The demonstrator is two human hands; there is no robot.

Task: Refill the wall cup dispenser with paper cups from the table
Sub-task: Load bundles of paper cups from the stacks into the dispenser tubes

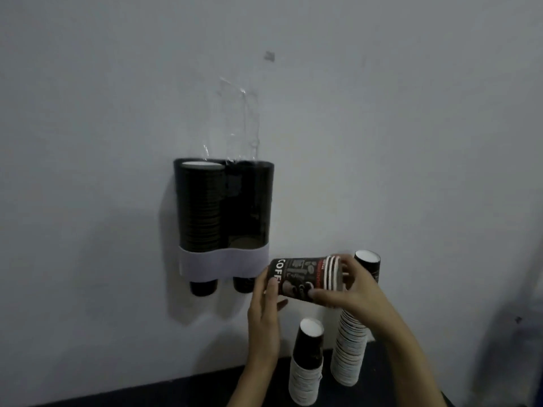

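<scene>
A dark two-tube cup dispenser (224, 218) with a grey band hangs on the wall. Its left tube is filled to the top with dark cups (201, 207); the right tube (249, 207) looks nearly empty, with a cup bottom showing below. Both hands hold a short stack of black "COFFEE" paper cups (305, 277) lying sideways, just right of and below the dispenser. My left hand (264, 315) grips the stack's base end. My right hand (352, 289) grips its rim end.
On the dark table (176, 389) by the wall stand upside-down cup stacks: a short one (307, 362) in front, a tall one (351, 345) behind my right hand, and another top (368, 261) near the wall. Clear tape (241, 118) runs above the dispenser.
</scene>
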